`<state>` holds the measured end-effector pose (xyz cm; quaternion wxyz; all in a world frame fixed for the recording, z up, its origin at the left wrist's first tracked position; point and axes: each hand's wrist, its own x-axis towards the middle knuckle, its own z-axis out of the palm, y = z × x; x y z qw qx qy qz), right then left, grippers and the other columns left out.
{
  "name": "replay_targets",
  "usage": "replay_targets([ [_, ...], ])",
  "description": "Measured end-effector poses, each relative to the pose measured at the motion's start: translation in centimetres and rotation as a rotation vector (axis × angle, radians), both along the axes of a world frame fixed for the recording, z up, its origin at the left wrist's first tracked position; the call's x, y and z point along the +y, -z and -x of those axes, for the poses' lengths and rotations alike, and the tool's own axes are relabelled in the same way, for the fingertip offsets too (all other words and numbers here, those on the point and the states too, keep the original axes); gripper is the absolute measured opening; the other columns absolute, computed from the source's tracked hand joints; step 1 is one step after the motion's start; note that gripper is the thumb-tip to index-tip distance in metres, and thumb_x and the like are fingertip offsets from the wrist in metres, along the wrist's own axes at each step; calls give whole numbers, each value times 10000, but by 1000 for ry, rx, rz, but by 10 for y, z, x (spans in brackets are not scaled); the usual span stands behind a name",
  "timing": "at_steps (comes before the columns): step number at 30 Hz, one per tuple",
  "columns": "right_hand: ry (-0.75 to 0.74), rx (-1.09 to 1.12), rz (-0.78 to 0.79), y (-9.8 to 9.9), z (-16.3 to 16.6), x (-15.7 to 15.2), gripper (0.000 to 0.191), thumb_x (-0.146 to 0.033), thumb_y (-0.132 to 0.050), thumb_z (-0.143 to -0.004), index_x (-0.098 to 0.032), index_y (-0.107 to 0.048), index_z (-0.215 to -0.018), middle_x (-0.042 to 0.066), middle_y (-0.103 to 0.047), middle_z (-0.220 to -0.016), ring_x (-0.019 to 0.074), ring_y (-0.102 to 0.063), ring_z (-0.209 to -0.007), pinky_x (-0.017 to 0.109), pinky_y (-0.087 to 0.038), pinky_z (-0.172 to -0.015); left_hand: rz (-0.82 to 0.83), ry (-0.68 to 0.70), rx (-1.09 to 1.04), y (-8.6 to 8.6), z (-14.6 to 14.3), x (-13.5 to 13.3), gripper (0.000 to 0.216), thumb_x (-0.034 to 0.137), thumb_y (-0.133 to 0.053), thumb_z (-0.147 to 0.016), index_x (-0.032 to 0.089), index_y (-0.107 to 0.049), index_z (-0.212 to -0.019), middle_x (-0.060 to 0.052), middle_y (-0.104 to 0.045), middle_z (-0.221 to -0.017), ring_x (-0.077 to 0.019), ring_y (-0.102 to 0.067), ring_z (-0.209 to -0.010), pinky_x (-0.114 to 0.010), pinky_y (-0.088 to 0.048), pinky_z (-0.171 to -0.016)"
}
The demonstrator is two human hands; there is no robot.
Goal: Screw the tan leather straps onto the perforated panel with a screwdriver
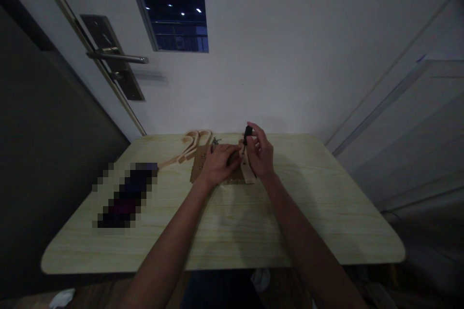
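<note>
My left hand (218, 161) lies palm down, fingers flat, on a flat wooden board (198, 164) with small holes at the far middle of the table. My right hand (261, 154) is closed around a small tool with a black handle (248, 132), held upright over a narrow wooden strip (248, 173) that rests against the board's right side. The tool's tip is hidden between my hands. Curved wooden pieces (191, 141) lie just left of the board, and a few small dark metal parts (216, 141) sit behind it.
The pale wood table (232, 231) stands against a white wall. A blurred-out dark object (125, 195) lies on its left part. A door with a metal lever handle (118, 58) is at the left, and a dark window (174, 5) is above.
</note>
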<state>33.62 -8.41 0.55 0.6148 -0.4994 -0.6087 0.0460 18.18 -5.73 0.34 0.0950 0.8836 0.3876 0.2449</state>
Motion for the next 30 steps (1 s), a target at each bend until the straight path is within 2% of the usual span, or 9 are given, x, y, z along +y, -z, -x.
replay_targets([
  [3, -21, 63, -8, 0, 0, 3, 363, -398, -514, -942, -259, -536, -1276, 18, -688, -924, 86, -540, -578, 209, -430, -507, -12, 0, -6, 0, 1, 0, 328, 372, -550, -925, 261, -606, -1228, -57, -663, -1260, -277, -563, -1214, -567, -264, -1127],
  [8, 25, 85, -24, 3, 0, 7, 457, -406, -642, -864, -275, -515, -1283, -19, -652, -859, 71, -431, -491, 214, -392, -460, -18, 1, -3, 1, 1, 1, 338, 370, -562, -916, 270, -600, -1237, -50, -667, -1252, -287, -566, -1207, -599, -272, -1115],
  [15, 12, -43, -6, 11, -1, 9, 484, -371, -530, -936, -297, -433, -1404, 35, -668, -1036, 68, -446, -494, 243, -441, -513, -23, 0, 2, 1, 0, 1, 344, 368, -543, -925, 264, -599, -1248, -62, -661, -1264, -286, -563, -1219, -600, -259, -1127],
  [25, -16, -86, 23, 4, -2, -1, 414, -331, -448, -963, -277, -482, -1372, 19, -703, -949, 76, -495, -523, 232, -421, -516, -17, 7, 1, -1, 0, 0, 331, 369, -541, -929, 266, -605, -1236, -62, -667, -1243, -285, -569, -1207, -604, -270, -1121],
  [28, 18, -58, 7, 3, -2, 0, 403, -359, -504, -941, -275, -510, -1336, 12, -701, -939, 81, -508, -545, 226, -422, -516, -6, 6, 6, -1, 0, 0, 335, 371, -546, -926, 259, -602, -1237, -63, -660, -1259, -284, -560, -1218, -600, -270, -1119],
  [30, 67, -38, 0, 4, -2, 1, 416, -398, -563, -911, -280, -526, -1308, -1, -691, -912, 76, -460, -510, 223, -408, -495, -2, 2, 7, -1, 0, 0, 336, 370, -552, -924, 255, -600, -1236, -64, -658, -1266, -284, -559, -1217, -598, -262, -1121],
])
